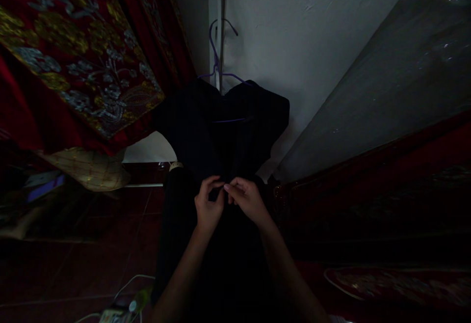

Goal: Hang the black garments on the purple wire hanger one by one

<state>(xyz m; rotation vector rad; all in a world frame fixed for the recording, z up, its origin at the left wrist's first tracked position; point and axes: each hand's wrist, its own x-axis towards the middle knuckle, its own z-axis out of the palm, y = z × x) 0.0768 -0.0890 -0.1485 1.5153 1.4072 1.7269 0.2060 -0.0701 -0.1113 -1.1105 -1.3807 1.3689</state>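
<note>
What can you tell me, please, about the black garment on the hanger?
The black garment hangs from a purple hanger against the white wall, its dark cloth falling toward the floor. Detail is lost in the dim light. The left hand and right hand pinch its front at the middle, fingertips nearly meeting.

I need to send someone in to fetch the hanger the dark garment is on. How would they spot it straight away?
Start at the pale wall in the middle, between the red embroidered cloth and the dark slanted panel. There a black garment hangs, both hands pinching its front. The hanger is thin purple wire, its hook showing above the collar, the only purple thing on the wall.
</note>
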